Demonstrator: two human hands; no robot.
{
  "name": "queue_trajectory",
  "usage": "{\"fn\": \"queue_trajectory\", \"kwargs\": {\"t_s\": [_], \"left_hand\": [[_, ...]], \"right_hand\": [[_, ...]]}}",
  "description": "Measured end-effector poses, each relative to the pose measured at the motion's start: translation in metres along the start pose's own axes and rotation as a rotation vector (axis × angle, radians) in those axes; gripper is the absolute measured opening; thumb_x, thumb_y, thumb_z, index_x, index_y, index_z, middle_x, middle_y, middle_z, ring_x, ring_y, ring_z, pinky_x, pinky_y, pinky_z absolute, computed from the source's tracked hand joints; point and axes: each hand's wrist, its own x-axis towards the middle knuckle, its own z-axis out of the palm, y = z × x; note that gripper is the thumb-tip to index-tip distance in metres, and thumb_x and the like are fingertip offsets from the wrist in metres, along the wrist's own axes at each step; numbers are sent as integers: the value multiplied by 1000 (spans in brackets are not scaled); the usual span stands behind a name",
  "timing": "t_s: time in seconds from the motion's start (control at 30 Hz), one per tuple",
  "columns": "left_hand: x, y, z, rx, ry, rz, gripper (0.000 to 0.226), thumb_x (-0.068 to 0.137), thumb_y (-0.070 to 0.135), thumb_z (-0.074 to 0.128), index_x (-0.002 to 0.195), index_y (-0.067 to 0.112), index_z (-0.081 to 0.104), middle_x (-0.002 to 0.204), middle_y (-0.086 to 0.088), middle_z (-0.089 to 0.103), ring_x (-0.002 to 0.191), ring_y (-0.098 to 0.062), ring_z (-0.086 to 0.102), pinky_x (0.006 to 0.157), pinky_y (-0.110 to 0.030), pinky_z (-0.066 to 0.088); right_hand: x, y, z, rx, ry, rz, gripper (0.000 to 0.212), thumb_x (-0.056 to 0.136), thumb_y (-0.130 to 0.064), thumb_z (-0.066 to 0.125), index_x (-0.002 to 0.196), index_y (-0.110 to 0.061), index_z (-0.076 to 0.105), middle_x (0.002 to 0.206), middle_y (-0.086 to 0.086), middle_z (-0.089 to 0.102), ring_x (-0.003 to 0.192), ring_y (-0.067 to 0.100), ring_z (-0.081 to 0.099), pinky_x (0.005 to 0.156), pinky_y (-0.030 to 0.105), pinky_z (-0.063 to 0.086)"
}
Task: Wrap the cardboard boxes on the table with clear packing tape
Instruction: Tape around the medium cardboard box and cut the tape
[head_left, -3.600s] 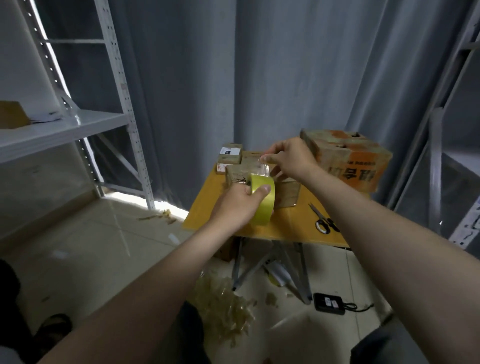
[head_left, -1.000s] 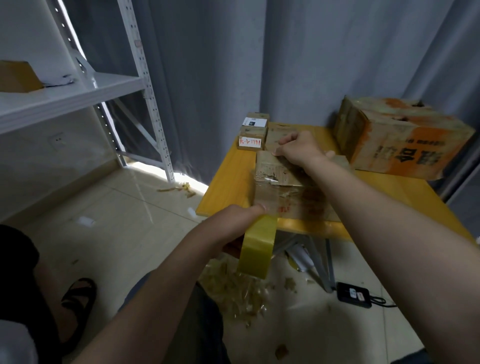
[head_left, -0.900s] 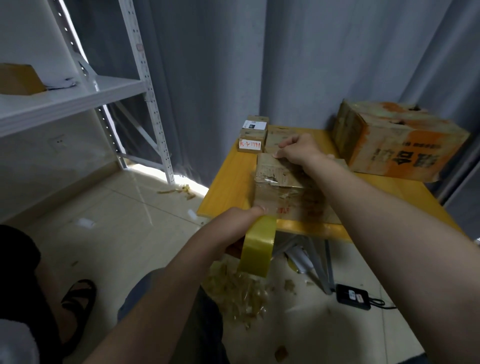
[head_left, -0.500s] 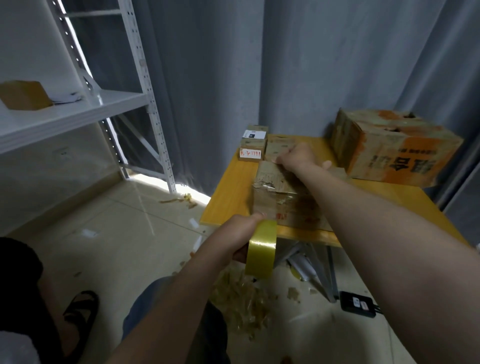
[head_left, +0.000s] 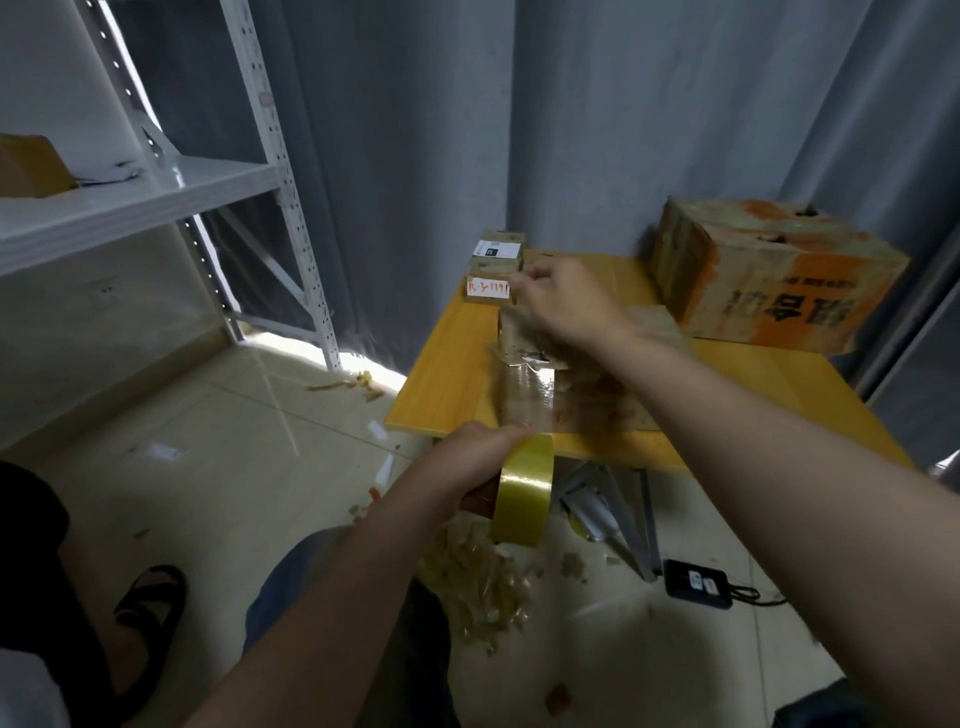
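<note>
left hand (head_left: 467, 470) is curled round the tape roll (head_left: 522, 493) just below the worktop (head_left: 447, 374) edge, with the strip running up the front of the box (head_left: 597, 402). i'd pull it taut and straight before going underneath. right hand (head_left: 563, 306) hovers over the box top, fingers loosely out, too blurry to tell if it's pressing. big box (head_left: 769, 280) sits behind.

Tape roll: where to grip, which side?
Take the tape roll by its rim, through the core, from its left face, as the left hand does. It stands on edge with the strip running up onto the box, so the sides are free.
</note>
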Motion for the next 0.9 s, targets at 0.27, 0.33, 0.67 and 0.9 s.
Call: {"fn": "queue_trajectory", "kwargs": {"t_s": [0.27,0.33,0.67,0.9], "left_hand": [[2,-6,5,-34,3,9,45,101,51,58,106,7,64,84,-15,70,72,-27,71,59,-32,62],[6,-7,7,-53,20,19,50,98,53,61,113,6,61,96,-18,72,83,-31,73,70,-40,65],[10,-7,12,-115,10,66,25,99,44,63,115,26,71,109,-15,71,96,-35,70,83,-42,59],[10,-1,9,-66,6,6,27,104,42,57,110,17,67,94,-14,69,77,-29,68,61,-29,53]], "right_hand": [[-27,-16,28,-504,-393,13,83,103,-69,5,166,-15,2,174,2,-9,160,20,-11,126,55,-11],[-25,-19,27,-511,-399,50,84,102,-70,5,166,-17,0,173,2,-11,159,20,-13,126,56,-12],[-25,-20,30,-548,-368,61,84,101,-72,5,167,-19,2,174,1,-9,160,21,-12,125,58,-12],[-24,-18,32,-549,-341,59,84,101,-72,7,167,-20,4,174,0,-7,160,19,-10,125,58,-11]]}}
